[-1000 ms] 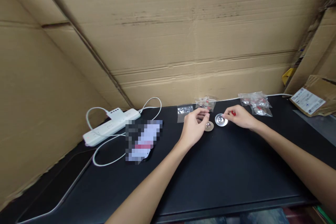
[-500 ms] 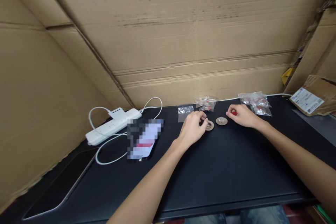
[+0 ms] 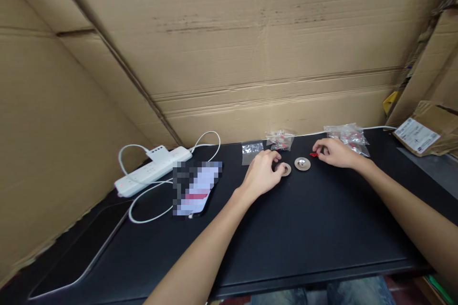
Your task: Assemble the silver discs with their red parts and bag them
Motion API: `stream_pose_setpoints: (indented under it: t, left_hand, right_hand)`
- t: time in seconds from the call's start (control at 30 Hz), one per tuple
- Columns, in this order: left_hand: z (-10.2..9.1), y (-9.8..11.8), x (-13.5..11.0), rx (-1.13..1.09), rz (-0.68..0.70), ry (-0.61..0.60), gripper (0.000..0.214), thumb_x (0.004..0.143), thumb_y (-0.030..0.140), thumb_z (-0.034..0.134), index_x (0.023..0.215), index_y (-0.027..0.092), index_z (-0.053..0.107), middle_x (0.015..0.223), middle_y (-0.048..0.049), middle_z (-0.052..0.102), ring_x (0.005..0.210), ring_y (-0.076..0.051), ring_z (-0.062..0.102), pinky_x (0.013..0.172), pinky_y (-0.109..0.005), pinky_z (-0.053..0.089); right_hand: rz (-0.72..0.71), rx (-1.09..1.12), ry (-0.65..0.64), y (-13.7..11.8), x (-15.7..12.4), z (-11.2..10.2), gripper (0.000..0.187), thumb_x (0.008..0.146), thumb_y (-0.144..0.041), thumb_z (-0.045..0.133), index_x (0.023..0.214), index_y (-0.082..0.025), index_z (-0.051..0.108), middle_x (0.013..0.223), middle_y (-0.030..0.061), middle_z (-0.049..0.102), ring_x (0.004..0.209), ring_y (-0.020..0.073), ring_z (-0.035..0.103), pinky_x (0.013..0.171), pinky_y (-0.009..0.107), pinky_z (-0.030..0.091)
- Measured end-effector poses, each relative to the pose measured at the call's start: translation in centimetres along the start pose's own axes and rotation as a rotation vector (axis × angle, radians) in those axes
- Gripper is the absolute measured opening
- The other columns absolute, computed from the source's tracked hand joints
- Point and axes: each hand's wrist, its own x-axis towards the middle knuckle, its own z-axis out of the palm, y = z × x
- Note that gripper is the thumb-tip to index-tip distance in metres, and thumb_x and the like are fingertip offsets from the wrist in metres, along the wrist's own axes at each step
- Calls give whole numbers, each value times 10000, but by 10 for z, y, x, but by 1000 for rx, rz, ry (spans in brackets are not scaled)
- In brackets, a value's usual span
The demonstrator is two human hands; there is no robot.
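The left hand [image 3: 263, 175] lies low on the bench [image 3: 315, 233], just left of the shiny disc [image 3: 302, 163]. Its fingers are curled, and thumb and forefinger close on the rim of a small disc [image 3: 286, 169]. This disc lies flat on the bench, just left of the shiny disc and not touching it.

The right hand [image 3: 333, 152] rests just right of the shiny disc and a little farther back, palm down and loosely curled. Its thumb and forefinger pinch a small red piece [image 3: 314, 155], which pokes out towards the shiny disc and stays clear of it. The shiny disc itself lies flat between the two hands, and neither hand touches it.

Behind the shiny disc and to its left sits a bag with red parts [image 3: 280, 139]. A flat clear bag [image 3: 252, 148] lies farther left. Behind and to the right of the shiny disc, past the right hand, is a heap of bags [image 3: 346, 133].

Well to the left of the shiny disc lies a phone [image 3: 196, 188]. Beyond it is a white power strip [image 3: 153, 170] with its looped cable [image 3: 143, 200]. Far to the right of the shiny disc is a labelled parcel [image 3: 418, 132]. A cardboard wall [image 3: 250, 47] rises behind it all.
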Motion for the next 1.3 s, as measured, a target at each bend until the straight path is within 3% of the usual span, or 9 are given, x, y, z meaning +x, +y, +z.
stream_pose_setpoints:
  t: [0.27, 0.43, 0.63, 0.73, 0.9, 1.0, 1.1, 1.2, 1.3]
  left_hand:
    - [5, 2, -5, 17, 21, -99, 238, 817, 321, 591, 978, 168, 678, 924, -95, 608, 904, -268, 601, 796, -388, 490]
    - [7, 1, -4, -17, 34, -115, 193, 818, 298, 595, 940, 170, 674, 898, -85, 604, 860, -248, 604, 801, -382, 482]
    - [6, -2, -2, -77, 11, -121, 189, 821, 240, 596, 982, 188, 681, 912, -76, 663, 836, -241, 624, 773, -372, 468]
    - [6, -4, -1, -166, -21, -93, 161, 818, 190, 592, 944, 198, 691, 871, -55, 692, 802, -224, 636, 739, -347, 468]
    - [6, -1, 2, -599, -252, -105, 97, 836, 212, 594, 817, 157, 672, 686, -48, 672, 620, -183, 639, 563, -277, 459]
    - [3, 7, 3, -986, -438, -126, 104, 847, 176, 582, 889, 115, 655, 749, -92, 689, 654, -204, 687, 519, -258, 477]
    - [-2, 14, 4, -1277, -563, -123, 132, 851, 116, 553, 921, 77, 659, 865, -143, 703, 746, -242, 719, 682, -348, 577]
    - [-4, 18, 4, -1477, -563, -118, 158, 859, 84, 524, 895, 50, 674, 940, -175, 702, 836, -263, 713, 876, -461, 567]
    - [-5, 21, 3, -1582, -534, -153, 164, 864, 89, 543, 923, 42, 689, 989, -182, 698, 916, -265, 688, 952, -482, 535]
  right_hand:
    - [-16, 35, -6, 2, 0, 4, 48, 767, -184, 595, 770, -185, 644, 741, 21, 655, 555, 120, 517, 577, 255, 397]
    - [16, 122, -9, -3, 0, 2, 93, 822, -211, 560, 766, -183, 629, 694, 20, 659, 572, 131, 553, 572, 250, 408]
    - [36, 137, 139, -7, 1, 1, 127, 840, -207, 525, 830, -170, 646, 686, 31, 664, 569, 144, 564, 565, 264, 417]
    - [60, 266, 203, -12, 3, 4, 164, 835, -243, 546, 898, -158, 671, 738, 49, 679, 596, 150, 583, 582, 276, 452]
    - [177, 739, 252, -39, 2, 12, 225, 818, -355, 617, 874, -150, 690, 728, 49, 650, 563, 124, 554, 503, 254, 436]
    - [213, 1002, 283, -59, 0, 15, 261, 747, -394, 724, 811, -142, 702, 722, 45, 641, 537, 99, 511, 462, 235, 406]
    - [205, 1130, 259, -72, -3, 17, 268, 683, -361, 795, 825, -148, 719, 756, 54, 676, 555, 104, 544, 498, 248, 454]
    - [162, 1053, 256, -76, -4, 20, 248, 667, -323, 813, 841, -163, 734, 798, 62, 710, 625, 139, 619, 582, 282, 519]
    - [90, 948, 242, -77, -5, 26, 220, 701, -310, 788, 870, -177, 741, 849, 71, 733, 753, 193, 684, 686, 326, 560]
